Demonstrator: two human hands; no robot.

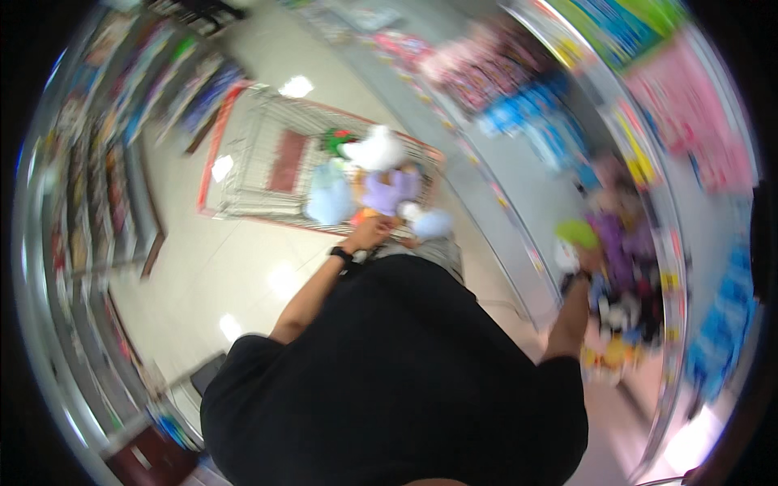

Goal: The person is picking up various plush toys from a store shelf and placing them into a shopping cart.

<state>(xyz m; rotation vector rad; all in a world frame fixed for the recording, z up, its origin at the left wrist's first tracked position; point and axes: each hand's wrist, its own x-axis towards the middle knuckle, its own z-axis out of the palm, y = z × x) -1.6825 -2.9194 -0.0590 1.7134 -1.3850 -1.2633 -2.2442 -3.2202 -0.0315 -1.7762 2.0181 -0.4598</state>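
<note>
A wire shopping cart [243, 152] with red edging stands before me, several plush toys at its near end: a white one [380, 149], a purple one [392, 189] and a light blue one [328, 194]. My left hand [372, 232], with a black watch on the wrist, is at the cart's near side beside an orange item; blur hides whether it grips anything. On the right, my right hand [586, 260] reaches onto a shelf at a green and white plush toy [574, 237], touching or holding it; the fingers are unclear. Purple plush toys [614, 246] lie beside it.
Shelving with blue packages [535, 121] and pink packages [486, 64] runs along the right. More stocked racks [91, 200] curve along the left. A yellow plush toy [614, 358] lies below my right forearm. Glossy floor tiles [200, 267] show between the cart and the left racks.
</note>
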